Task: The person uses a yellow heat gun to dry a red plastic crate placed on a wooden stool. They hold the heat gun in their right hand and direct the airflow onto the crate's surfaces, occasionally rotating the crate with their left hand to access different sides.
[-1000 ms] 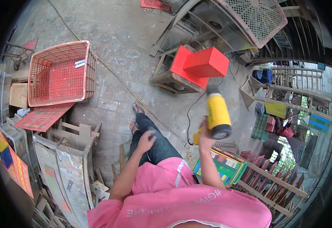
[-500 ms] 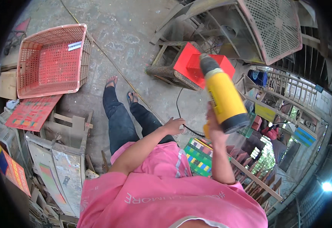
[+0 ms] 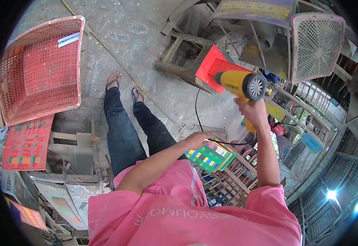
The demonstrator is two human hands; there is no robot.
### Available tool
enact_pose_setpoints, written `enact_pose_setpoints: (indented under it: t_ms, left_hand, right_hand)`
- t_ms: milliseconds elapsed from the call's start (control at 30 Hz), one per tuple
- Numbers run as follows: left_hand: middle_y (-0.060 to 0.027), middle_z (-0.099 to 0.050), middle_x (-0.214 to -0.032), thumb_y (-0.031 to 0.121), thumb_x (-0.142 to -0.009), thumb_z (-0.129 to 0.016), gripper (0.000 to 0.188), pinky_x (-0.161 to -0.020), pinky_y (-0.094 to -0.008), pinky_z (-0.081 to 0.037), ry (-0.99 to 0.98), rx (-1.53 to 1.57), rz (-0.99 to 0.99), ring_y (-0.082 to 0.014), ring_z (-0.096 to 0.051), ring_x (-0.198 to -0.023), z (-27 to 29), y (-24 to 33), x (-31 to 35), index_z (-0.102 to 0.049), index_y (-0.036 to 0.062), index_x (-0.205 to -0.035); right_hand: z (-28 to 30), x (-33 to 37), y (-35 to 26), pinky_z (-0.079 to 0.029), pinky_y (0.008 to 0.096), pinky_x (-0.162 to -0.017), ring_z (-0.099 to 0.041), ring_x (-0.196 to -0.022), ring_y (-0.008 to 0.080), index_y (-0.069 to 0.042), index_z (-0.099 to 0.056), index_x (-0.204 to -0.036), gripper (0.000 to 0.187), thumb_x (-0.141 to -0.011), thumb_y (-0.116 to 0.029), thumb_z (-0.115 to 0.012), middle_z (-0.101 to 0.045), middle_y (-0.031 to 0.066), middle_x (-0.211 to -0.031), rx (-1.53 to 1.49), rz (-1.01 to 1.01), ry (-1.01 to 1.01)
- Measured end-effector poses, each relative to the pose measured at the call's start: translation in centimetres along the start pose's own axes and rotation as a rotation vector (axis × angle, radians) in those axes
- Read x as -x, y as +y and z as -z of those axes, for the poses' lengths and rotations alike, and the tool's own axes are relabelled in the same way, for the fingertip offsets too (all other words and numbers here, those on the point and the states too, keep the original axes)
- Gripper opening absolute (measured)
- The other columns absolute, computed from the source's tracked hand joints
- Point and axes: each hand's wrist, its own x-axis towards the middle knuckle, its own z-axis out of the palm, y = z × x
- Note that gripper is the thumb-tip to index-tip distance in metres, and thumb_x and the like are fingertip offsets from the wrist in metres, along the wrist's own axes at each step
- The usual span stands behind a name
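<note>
1. Head view: the person's right hand (image 3: 252, 111) is raised, its fingers wrapped around the handle of a yellow heat gun (image 3: 234, 81). The gun is on the person's right, its dark nozzle pointing left and its round, vented black rear end turned toward the camera.
2. Head view: the nozzle overlaps a red box-like piece (image 3: 210, 64) on a worn stool (image 3: 179, 70); whether they touch cannot be told.
3. Head view: the left hand (image 3: 197, 140) is in front of the waist, fingers curled, with the black cord (image 3: 230, 144) running past it toward the gun's handle. Whether it grips the cord cannot be told.
4. Head view: a green, multicoloured panel (image 3: 207, 158) lies just beyond the left hand, to its right.
5. Head view: a red plastic crate (image 3: 50, 69) stands well apart at left, near a red patterned board (image 3: 27, 143).
</note>
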Motion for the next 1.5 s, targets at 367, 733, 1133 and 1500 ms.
enact_pose_setpoints:
  t_ms: [367, 733, 1133, 1500]
  left_hand:
    - [-0.019, -0.055, -0.124, 0.004, -0.081, -0.06, 0.046, -0.095, -0.0421, -0.045, 0.108, 0.147, -0.007, -0.036, -0.055, -0.112, -0.6, -2.4, -1.9, -0.049, 0.0053, -0.126]
    - [-0.0189, -0.052, -0.128, 0.006, -0.082, -0.059, 0.049, -0.097, -0.0399, -0.044, 0.139, 0.168, -0.1, -0.0339, -0.054, -0.114, 0.3, -0.3, -2.7, -0.047, 0.0019, -0.129]
    - [-0.0173, -0.05, -0.132, 0.011, -0.084, -0.06, 0.049, -0.099, -0.0387, -0.044, 0.116, 0.171, -0.108, -0.0326, -0.052, -0.118, -1.4, 0.3, -3.3, -0.047, 0.001, -0.13]
    - [-0.0175, -0.048, -0.134, 0.011, -0.084, -0.06, 0.051, -0.101, -0.0391, -0.041, 0.022, 0.193, -0.153, -0.0329, -0.05, -0.12, -2.7, 2.7, -4.0, -0.046, 0.0005, -0.131]
  right_hand:
    - [1.4, -6.1, -1.1, -0.045, 0.0268, -0.051, -0.054, -0.058, 0.0085, -0.002, -0.064, -0.1, 0.022, -0.082, -0.013, -0.068, -0.06, 0.0018, -0.07, 0.082, 0.397, 0.187]
    - [2.4, -4.9, -5.0, -0.046, 0.0281, -0.053, -0.055, -0.058, 0.0099, 0.001, -0.065, -0.097, 0.022, -0.081, -0.014, -0.068, -0.06, 0.0041, -0.067, 0.254, 0.05, -0.184]
    - [4.0, -5.1, -3.6, -0.046, 0.0293, -0.054, -0.056, -0.057, 0.0108, -0.001, -0.065, -0.095, 0.021, -0.079, -0.014, -0.068, -0.06, 0.0042, -0.063, 0.379, 0.008, -0.044]
    - [6.6, -2.2, -0.1, -0.04, 0.0272, -0.047, -0.05, -0.051, 0.0078, -0.002, -0.064, -0.088, 0.016, -0.083, -0.018, -0.065, -0.056, 0.0002, -0.06, 0.325, 0.243, 0.161]
